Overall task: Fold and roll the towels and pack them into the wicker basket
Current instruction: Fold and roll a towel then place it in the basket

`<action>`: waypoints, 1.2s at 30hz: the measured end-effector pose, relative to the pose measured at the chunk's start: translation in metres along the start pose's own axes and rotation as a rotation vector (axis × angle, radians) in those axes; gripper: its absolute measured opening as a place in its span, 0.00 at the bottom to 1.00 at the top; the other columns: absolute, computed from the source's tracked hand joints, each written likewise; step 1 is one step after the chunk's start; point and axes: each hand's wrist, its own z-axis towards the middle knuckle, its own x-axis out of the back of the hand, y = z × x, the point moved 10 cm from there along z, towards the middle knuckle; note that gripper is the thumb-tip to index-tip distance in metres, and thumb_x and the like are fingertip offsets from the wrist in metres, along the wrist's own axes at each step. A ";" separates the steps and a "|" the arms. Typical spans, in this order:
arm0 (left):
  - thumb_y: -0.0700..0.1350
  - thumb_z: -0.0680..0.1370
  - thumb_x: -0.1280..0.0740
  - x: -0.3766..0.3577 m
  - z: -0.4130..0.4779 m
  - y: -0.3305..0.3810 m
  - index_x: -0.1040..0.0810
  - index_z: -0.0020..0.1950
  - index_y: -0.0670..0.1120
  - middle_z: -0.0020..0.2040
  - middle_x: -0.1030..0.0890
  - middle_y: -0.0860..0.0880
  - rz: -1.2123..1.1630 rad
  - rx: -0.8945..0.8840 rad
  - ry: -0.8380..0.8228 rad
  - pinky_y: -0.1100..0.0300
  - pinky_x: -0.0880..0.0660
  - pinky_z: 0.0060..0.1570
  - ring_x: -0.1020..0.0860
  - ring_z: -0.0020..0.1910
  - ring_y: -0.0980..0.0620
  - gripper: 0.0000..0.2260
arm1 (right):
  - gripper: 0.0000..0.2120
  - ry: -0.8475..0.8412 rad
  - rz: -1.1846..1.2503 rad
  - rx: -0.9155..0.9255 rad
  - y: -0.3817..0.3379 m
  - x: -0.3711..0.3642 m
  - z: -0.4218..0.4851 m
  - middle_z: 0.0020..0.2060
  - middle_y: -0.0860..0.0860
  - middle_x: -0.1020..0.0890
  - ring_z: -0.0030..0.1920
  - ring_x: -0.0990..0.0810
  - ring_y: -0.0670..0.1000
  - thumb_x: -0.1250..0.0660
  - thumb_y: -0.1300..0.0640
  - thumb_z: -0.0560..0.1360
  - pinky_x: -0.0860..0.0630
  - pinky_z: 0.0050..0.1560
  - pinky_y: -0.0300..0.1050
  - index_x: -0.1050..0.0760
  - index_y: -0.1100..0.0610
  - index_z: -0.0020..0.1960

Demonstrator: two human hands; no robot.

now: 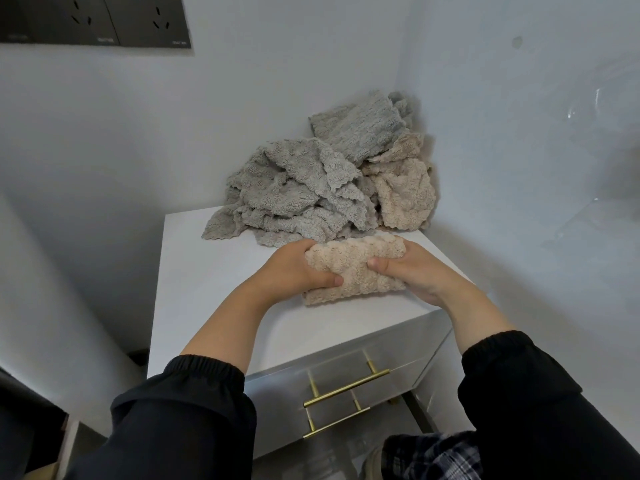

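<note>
A beige towel [353, 261], rolled into a thick bundle, lies on the white cabinet top [207, 271]. My left hand [294, 268] grips its left end, thumb pressed on the front. My right hand [415, 271] grips its right end, thumb on top of the roll. Behind it a heap of loose grey towels [294, 192] is piled against the wall corner, with a crumpled beige towel [405, 195] at the heap's right side. No wicker basket is in view.
The cabinet stands in a wall corner; its drawers below have brass bar handles [346, 388]. Dark wall sockets [93, 19] sit at the upper left. A clear plastic item [602, 140] is at the right. A plaid cloth [433, 455] shows at the bottom edge.
</note>
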 end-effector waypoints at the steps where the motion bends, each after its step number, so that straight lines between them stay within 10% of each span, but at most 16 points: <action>1: 0.44 0.66 0.21 -0.001 0.001 0.000 0.23 0.50 0.49 0.45 0.19 0.53 -0.036 -0.002 0.003 0.60 0.24 0.46 0.20 0.45 0.55 0.16 | 0.46 0.002 0.019 0.004 -0.001 -0.001 0.000 0.56 0.53 0.18 0.57 0.19 0.50 0.17 0.42 0.50 0.23 0.59 0.43 0.28 0.57 0.63; 8: 0.49 0.65 0.20 -0.029 0.008 0.014 0.24 0.55 0.52 0.51 0.17 0.53 -0.253 -0.005 -0.056 0.61 0.23 0.51 0.19 0.50 0.56 0.22 | 0.29 0.171 0.075 -0.003 -0.008 0.026 -0.020 0.56 0.53 0.18 0.57 0.19 0.52 0.25 0.54 0.65 0.25 0.62 0.54 0.27 0.56 0.64; 13: 0.44 0.70 0.24 -0.079 0.001 0.058 0.24 0.50 0.54 0.44 0.17 0.55 -0.360 -0.062 -0.142 0.69 0.27 0.32 0.19 0.38 0.60 0.13 | 0.15 0.606 -0.004 0.034 -0.025 0.086 -0.083 0.45 0.48 0.16 0.45 0.16 0.47 0.24 0.51 0.68 0.19 0.47 0.44 0.23 0.53 0.52; 26: 0.43 0.70 0.26 -0.261 -0.086 0.134 0.23 0.58 0.45 0.52 0.16 0.47 -0.545 -0.001 -0.530 0.59 0.21 0.41 0.17 0.47 0.51 0.18 | 0.16 1.067 -0.823 0.100 -0.091 0.140 -0.321 0.35 0.42 0.25 0.36 0.26 0.43 0.27 0.42 0.68 0.32 0.37 0.40 0.27 0.53 0.43; 36: 0.43 0.66 0.27 -0.374 -0.163 0.138 0.24 0.60 0.44 0.53 0.17 0.47 -0.559 0.139 -0.815 0.58 0.20 0.49 0.18 0.52 0.49 0.23 | 0.13 1.228 -0.590 -0.013 -0.035 0.187 -0.428 0.34 0.41 0.22 0.38 0.23 0.44 0.25 0.44 0.67 0.29 0.38 0.39 0.23 0.51 0.42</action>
